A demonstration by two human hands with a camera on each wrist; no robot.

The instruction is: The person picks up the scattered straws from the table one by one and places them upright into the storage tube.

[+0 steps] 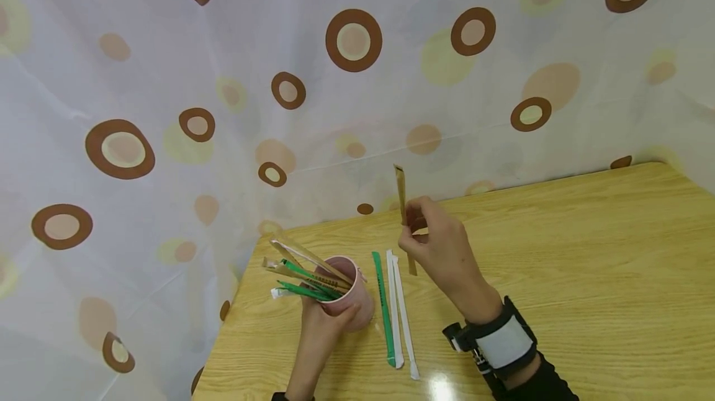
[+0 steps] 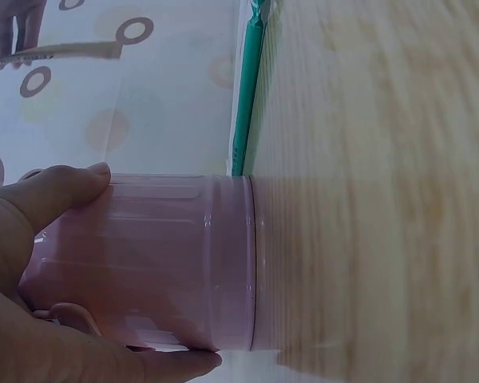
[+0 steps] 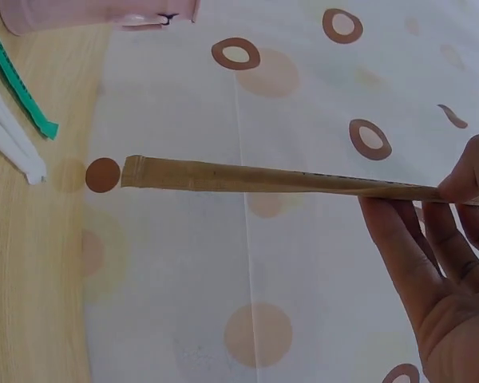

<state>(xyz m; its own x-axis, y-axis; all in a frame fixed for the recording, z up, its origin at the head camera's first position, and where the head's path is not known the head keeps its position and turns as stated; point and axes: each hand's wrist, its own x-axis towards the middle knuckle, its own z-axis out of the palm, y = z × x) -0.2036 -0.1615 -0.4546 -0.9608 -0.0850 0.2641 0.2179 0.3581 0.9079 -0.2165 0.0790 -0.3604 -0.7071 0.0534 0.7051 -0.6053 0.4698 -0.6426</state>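
My left hand (image 1: 319,329) grips a pink bucket-like cup (image 1: 364,309), thumb and fingers around its side. In the left wrist view the cup (image 2: 168,247) stands with its base on the table. Several paper-wrapped straws (image 1: 304,291), brown, green and white, lean out of it to the left. Up and to the right of the cup, my right hand (image 1: 447,249) pinches a brown paper-wrapped straw (image 3: 247,177) between thumb and fingers. That straw is held nearly upright in the head view, above the table.
Right of the cup, a green wrapped straw (image 1: 383,308) and two white wrapped straws (image 1: 394,311) lie side by side on the wooden table (image 1: 586,277). A patterned curtain (image 1: 391,103) hangs along the table's back and left edges.
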